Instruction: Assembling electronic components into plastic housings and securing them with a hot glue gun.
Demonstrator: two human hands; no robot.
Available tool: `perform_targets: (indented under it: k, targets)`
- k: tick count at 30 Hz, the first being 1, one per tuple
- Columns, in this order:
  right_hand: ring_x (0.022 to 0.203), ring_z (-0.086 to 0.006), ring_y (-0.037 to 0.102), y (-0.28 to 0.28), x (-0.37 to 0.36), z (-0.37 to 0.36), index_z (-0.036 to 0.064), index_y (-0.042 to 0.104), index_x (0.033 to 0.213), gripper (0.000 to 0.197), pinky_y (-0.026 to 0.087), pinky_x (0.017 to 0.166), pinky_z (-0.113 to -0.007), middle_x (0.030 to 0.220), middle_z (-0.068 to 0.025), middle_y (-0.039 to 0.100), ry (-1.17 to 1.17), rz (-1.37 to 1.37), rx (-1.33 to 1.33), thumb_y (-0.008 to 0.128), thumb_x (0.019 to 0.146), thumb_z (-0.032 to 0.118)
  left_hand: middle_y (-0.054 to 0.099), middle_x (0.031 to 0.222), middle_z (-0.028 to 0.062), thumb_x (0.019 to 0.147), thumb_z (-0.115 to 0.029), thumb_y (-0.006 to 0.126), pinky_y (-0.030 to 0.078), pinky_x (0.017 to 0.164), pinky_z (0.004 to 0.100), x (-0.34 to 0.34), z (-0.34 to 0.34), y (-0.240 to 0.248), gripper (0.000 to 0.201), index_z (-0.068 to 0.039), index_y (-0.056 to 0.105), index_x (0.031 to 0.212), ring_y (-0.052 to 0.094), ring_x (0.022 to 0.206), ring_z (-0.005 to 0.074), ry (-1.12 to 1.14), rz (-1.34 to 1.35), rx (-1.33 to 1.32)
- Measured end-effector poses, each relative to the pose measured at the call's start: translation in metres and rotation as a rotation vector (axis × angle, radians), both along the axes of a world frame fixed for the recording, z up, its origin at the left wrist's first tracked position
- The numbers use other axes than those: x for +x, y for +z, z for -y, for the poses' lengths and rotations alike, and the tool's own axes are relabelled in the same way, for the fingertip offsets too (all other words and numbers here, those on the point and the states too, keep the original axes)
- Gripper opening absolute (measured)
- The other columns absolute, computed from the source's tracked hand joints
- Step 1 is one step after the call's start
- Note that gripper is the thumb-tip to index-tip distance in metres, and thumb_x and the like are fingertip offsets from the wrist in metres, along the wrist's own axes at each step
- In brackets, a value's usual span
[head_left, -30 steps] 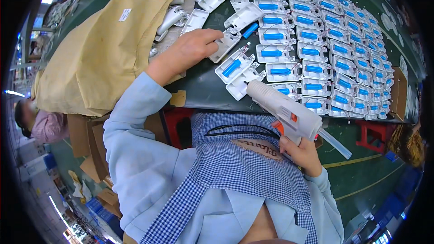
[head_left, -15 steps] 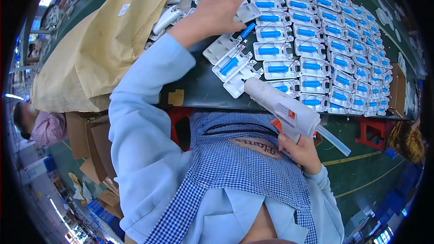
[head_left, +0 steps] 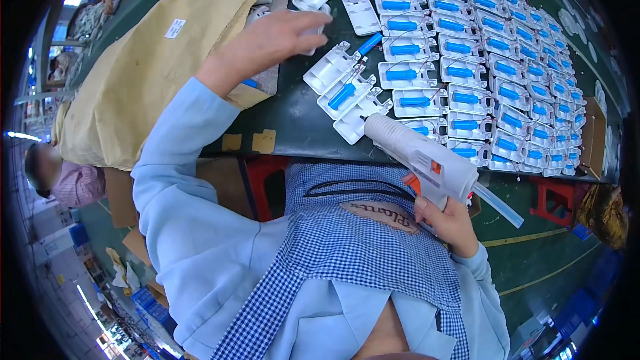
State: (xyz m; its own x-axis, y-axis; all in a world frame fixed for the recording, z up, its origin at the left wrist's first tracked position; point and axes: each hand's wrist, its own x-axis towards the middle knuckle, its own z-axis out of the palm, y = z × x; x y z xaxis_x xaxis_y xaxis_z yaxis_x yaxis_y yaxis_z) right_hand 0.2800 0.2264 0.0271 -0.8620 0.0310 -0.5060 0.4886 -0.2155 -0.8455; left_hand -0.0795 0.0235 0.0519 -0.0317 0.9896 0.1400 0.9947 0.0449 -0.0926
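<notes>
Left hand (head_left: 285, 35) palm down, right hand (head_left: 449, 224) gripping glue gun (head_left: 420, 155)

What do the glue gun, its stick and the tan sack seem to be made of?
Glue gun: probably hard plastic, smooth and pale, with moulded ribs near its nozzle. Stick: likely smooth hot-melt glue, since it looks pale and translucent. Sack: matte, perhaps cloth or woven plastic, given its soft folds; I can't tell which.

The left hand (head_left: 279, 35) is partly obscuring a white plastic casing (head_left: 313, 31); the right hand (head_left: 452, 223) is partly covering the hot-glue gun (head_left: 421, 155).
</notes>
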Motion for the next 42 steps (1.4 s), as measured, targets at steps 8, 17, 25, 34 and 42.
perform_targets:
  k: [8, 17, 25, 34, 42]
  targets:
    - [0.07, -0.0062, 0.055, -0.005, 0.001, 0.001, 0.0005, 0.038, 0.139, 0.053, 0.048, 0.061, -0.021, 0.123, -0.0106, 0.059, -0.017, -0.081, -0.012, 0.058, 0.09, 0.007, 0.064, 0.094, 0.0111, 0.08, -0.007, 0.065, 0.052, 0.07, 0.0352, -0.002, 0.01, -0.019, 0.012, -0.005, 0.064, 0.092, 0.064, 0.083, 0.0278, 0.328, 0.306, 0.317]
    - [0.073, -0.0066, 0.056, -0.001, 0.007, -0.001, 0.0019, 0.051, 0.13, 0.04, 0.049, 0.063, -0.023, 0.116, -0.006, 0.062, 0.063, -0.048, 0.122, 0.059, 0.093, 0.012, 0.064, 0.083, 0.0162, 0.078, -0.005, 0.06, 0.05, 0.073, 0.0409, -0.001, 0.001, -0.04, 0.012, -0.002, 0.066, 0.089, 0.062, 0.083, 0.0336, 0.275, 0.494, 0.364]
    - [0.06, -0.008, 0.055, -0.012, -0.001, 0.004, -0.0008, 0.054, 0.122, 0.035, 0.047, 0.053, -0.024, 0.094, -0.0068, 0.062, -0.015, -0.205, -0.033, 0.062, 0.092, 0.016, 0.058, 0.089, 0.0135, 0.079, 0.0, 0.059, 0.05, 0.069, 0.0386, -0.019, -0.002, -0.019, 0.019, -0.007, 0.067, 0.094, 0.061, 0.083, 0.032, 0.302, 0.152, 0.167]
    - [0.059, -0.0075, 0.055, -0.007, -0.002, 0.004, 0.0003, 0.052, 0.122, 0.035, 0.048, 0.052, -0.024, 0.096, -0.006, 0.061, -0.049, -0.209, -0.041, 0.061, 0.091, 0.014, 0.056, 0.094, 0.0111, 0.073, -0.004, 0.058, 0.049, 0.07, 0.0382, -0.024, 0.006, 0.0, 0.01, -0.006, 0.061, 0.082, 0.057, 0.093, 0.0284, 0.155, -0.18, 0.083]
    - [0.066, -0.0054, 0.055, -0.016, 0.0, 0.004, 0.0032, 0.057, 0.122, 0.033, 0.048, 0.058, -0.023, 0.088, -0.0019, 0.062, -0.014, -0.212, -0.061, 0.063, 0.092, 0.017, 0.06, 0.085, 0.0141, 0.076, -0.006, 0.059, 0.05, 0.069, 0.0436, -0.014, 0.034, 0.016, 0.005, -0.006, 0.06, 0.081, 0.06, 0.083, 0.0326, 0.645, -0.233, -0.03]
